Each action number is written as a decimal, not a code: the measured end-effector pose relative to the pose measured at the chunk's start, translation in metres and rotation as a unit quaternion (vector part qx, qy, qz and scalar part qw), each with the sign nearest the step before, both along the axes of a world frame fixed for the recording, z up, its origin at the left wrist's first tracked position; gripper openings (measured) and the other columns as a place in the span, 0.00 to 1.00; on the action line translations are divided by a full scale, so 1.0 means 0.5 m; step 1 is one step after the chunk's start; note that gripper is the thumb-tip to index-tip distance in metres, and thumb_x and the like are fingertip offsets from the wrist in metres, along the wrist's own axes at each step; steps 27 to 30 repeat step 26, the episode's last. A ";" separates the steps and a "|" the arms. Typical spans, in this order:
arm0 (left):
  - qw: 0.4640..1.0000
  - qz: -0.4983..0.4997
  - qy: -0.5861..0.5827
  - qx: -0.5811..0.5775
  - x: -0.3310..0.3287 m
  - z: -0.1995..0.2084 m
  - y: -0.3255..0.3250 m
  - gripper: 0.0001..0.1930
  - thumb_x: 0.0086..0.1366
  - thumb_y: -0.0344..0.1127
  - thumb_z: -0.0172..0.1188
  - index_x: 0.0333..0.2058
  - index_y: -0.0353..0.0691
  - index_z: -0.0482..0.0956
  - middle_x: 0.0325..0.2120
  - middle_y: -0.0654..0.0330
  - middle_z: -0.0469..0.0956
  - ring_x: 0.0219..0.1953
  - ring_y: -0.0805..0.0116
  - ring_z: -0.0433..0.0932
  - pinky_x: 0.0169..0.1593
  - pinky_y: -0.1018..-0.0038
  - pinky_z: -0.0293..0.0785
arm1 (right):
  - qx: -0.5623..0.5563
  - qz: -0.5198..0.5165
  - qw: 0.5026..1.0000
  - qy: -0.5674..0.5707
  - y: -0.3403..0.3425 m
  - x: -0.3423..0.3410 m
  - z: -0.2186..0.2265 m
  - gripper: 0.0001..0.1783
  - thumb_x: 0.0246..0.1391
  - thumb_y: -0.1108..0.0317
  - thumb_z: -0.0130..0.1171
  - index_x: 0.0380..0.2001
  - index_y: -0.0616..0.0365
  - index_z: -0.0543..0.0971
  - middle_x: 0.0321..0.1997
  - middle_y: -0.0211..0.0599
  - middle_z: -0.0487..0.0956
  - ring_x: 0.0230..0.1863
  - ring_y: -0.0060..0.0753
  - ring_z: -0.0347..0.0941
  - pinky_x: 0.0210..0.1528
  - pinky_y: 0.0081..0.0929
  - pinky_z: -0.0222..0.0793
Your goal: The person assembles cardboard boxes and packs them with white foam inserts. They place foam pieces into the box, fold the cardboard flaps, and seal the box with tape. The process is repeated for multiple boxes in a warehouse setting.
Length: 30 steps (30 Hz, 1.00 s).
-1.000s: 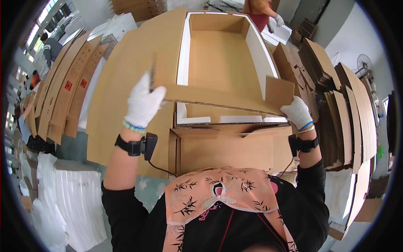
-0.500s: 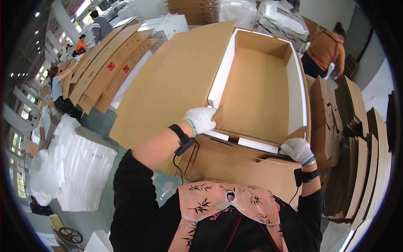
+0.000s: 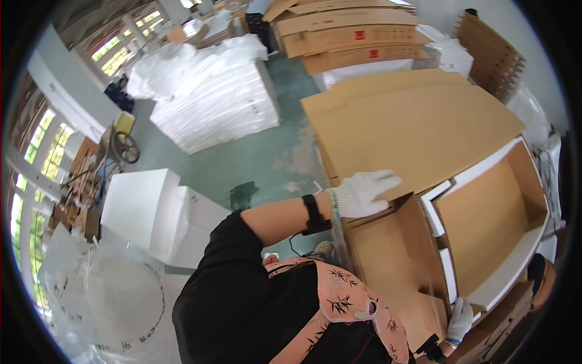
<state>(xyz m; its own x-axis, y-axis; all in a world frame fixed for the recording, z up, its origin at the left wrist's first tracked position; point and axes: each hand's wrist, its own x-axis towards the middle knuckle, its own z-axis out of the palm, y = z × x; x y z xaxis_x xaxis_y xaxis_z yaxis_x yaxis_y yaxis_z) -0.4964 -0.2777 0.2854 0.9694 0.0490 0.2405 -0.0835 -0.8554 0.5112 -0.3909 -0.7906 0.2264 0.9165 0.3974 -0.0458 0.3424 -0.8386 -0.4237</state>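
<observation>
A large open cardboard box point(image 3: 485, 224) lies at the right, lined along its sides with white foam strips point(image 3: 447, 273). One wide flap point(image 3: 406, 133) spreads out to the far left, and a lower flap point(image 3: 388, 242) folds out on the near side. My left hand point(image 3: 364, 193), in a white knit glove, is at the corner where these flaps meet, its fingers stretched out and spread. At the box's near right corner, my gloved right hand point(image 3: 461, 318) has its fingers closed over the edge. Part of that hand's grip is hidden.
White foam blocks point(image 3: 142, 203) stand on the floor at left, beside clear plastic wrapping point(image 3: 115, 297). Farther back is a wrapped white stack point(image 3: 218, 103). Flat printed cartons point(image 3: 357, 39) are piled beyond the box. A wheeled cart point(image 3: 124, 145) stands by the windows.
My view has turned left, so the box sits farther right. My left hand has come off the box's inner corner and opened over the flap corner. My right hand stays at the near right corner.
</observation>
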 end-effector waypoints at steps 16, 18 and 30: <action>0.619 0.743 0.250 0.052 -1.194 -0.038 0.470 0.43 0.58 0.54 0.61 0.67 0.38 0.58 0.65 0.43 0.61 0.67 0.46 0.61 0.68 0.59 0.59 | 0.117 0.022 0.963 -0.241 0.214 -0.114 0.051 0.13 0.60 0.71 0.57 0.46 0.67 0.79 0.47 0.52 0.81 0.48 0.49 0.78 0.52 0.38 0.71; 0.632 0.725 0.273 0.016 -1.296 -0.083 0.535 0.52 0.55 0.58 0.65 0.68 0.32 0.52 0.68 0.42 0.55 0.70 0.47 0.56 0.70 0.61 0.55 | 0.156 0.012 0.971 -0.183 0.341 -0.193 0.072 0.15 0.59 0.71 0.60 0.47 0.67 0.80 0.48 0.51 0.81 0.49 0.46 0.78 0.54 0.37 0.72; 0.634 0.530 0.555 0.097 -1.366 -0.118 0.644 0.47 0.61 0.67 0.55 0.71 0.48 0.50 0.68 0.50 0.58 0.72 0.48 0.50 0.73 0.70 0.46 | 0.033 0.388 0.920 -0.041 0.806 -0.450 0.093 0.18 0.57 0.52 0.49 0.31 0.53 0.79 0.30 0.46 0.80 0.34 0.52 0.78 0.41 0.47 0.74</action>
